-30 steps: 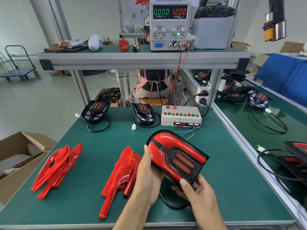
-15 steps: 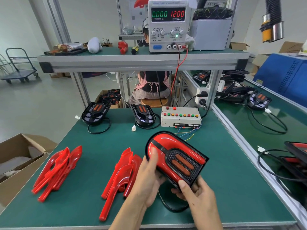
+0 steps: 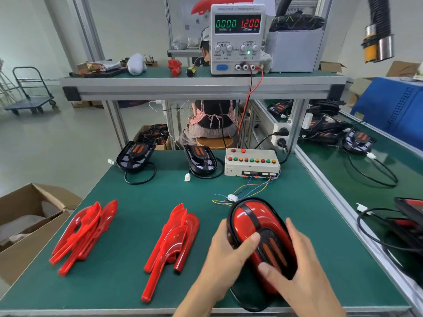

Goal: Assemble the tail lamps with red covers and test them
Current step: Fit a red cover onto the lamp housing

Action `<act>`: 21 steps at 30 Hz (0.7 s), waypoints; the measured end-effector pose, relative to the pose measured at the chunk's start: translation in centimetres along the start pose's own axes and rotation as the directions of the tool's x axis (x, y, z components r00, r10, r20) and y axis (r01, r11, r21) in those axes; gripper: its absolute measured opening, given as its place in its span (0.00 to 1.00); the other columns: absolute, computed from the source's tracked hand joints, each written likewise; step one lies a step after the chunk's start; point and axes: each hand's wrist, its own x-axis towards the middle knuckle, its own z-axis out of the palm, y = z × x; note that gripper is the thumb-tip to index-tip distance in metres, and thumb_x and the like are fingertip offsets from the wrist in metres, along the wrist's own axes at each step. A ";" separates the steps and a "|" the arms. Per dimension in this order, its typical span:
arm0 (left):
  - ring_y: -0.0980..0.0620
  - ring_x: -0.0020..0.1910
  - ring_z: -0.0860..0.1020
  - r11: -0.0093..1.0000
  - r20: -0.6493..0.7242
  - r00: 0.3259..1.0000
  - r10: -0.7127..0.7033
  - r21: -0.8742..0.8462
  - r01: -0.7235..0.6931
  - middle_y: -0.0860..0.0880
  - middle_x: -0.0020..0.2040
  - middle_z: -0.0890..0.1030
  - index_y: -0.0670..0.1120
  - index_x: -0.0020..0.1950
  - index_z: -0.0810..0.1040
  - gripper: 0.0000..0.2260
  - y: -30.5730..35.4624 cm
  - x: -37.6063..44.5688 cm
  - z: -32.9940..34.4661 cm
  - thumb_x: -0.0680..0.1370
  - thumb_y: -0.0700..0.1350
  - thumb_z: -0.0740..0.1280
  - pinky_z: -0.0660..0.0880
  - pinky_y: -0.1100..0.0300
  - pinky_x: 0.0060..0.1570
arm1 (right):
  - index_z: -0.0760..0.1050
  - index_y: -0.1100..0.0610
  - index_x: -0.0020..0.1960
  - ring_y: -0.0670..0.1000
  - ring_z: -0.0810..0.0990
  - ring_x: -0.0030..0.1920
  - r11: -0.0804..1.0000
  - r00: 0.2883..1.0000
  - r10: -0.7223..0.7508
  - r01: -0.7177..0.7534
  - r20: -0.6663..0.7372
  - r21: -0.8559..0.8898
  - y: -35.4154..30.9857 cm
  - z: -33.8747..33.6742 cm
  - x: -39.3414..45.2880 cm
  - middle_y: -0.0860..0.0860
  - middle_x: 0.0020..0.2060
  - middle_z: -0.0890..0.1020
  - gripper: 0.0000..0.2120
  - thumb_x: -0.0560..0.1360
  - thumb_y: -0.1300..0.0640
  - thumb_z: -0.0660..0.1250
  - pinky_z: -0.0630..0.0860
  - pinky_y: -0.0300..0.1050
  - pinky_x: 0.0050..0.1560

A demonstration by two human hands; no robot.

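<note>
Head view looks down on a tail lamp [image 3: 256, 234] with its red cover already seated, lying near the front edge of the green worktop [image 3: 137, 193] and clasped from both sides. The left hand [image 3: 229, 255] curls round the lamp's left flank, its thumb laid across the glossy red face beside the dark grille. The right hand [image 3: 295, 266] lies along the right flank with its fingers [image 3: 295, 234] fairly straight and pressed to the rim, its thumb on the near end of the grille.

The lamp looks like a rigid, hollow plastic shell, so it is probably light and stiff. The red cover is shiny and rounded and is likely slippery; it would also show scratches and smears. The black rim round the edge seems the better place to take hold, squeezed evenly from both sides, with pressure kept off the grille and its orange strips. A black cable [image 3: 247, 303] loops out from under the near end, and it could drag or snag if the lamp is lifted quickly.

Spare red covers [image 3: 174, 243] lie in a loose heap just left of the hands, with another heap [image 3: 84, 234] further left. A white plug [image 3: 232, 198] on coloured wires lies just beyond the lamp's far tip, leading back to the button box [image 3: 251, 163].
</note>
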 end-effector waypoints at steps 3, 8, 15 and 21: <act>0.54 0.55 0.83 0.998 0.097 0.994 -0.049 0.039 0.046 0.51 0.55 0.85 0.52 0.59 0.79 0.17 -0.3 -0.2 1.1 0.73 0.55 0.75 0.77 0.54 0.61 | 0.77 0.42 0.66 0.39 0.78 0.64 0.960 0.979 0.198 -0.184 -0.048 0.213 0.5 -2.0 0.5 0.37 0.61 0.82 0.24 0.71 0.39 0.68 0.70 0.37 0.66; 0.59 0.37 0.72 0.891 0.027 1.000 -0.004 0.453 -0.008 0.57 0.36 0.76 0.52 0.40 0.72 0.24 -0.3 0.8 1.8 0.77 0.71 0.55 0.71 0.58 0.42 | 0.83 0.48 0.48 0.37 0.83 0.44 0.944 0.950 0.281 -0.248 -0.139 0.215 2.6 -3.5 1.1 0.37 0.39 0.86 0.07 0.80 0.51 0.66 0.71 0.24 0.42; 0.43 0.60 0.76 0.341 0.156 0.987 -0.034 0.930 -0.136 0.46 0.60 0.75 0.46 0.63 0.72 0.19 -1.1 3.9 1.7 0.80 0.57 0.66 0.73 0.51 0.57 | 0.84 0.53 0.46 0.48 0.86 0.44 0.844 0.844 0.491 -0.399 -0.217 0.359 4.0 -3.1 2.3 0.43 0.38 0.88 0.18 0.82 0.42 0.63 0.77 0.48 0.48; 0.39 0.56 0.77 0.285 0.196 0.980 -0.031 0.942 -0.179 0.44 0.59 0.74 0.44 0.59 0.70 0.07 -1.5 3.8 3.0 0.84 0.45 0.59 0.69 0.50 0.47 | 0.82 0.59 0.47 0.54 0.81 0.34 0.736 0.751 0.622 -0.464 -0.222 0.493 3.5 -3.0 3.7 0.53 0.35 0.87 0.20 0.83 0.44 0.62 0.74 0.47 0.38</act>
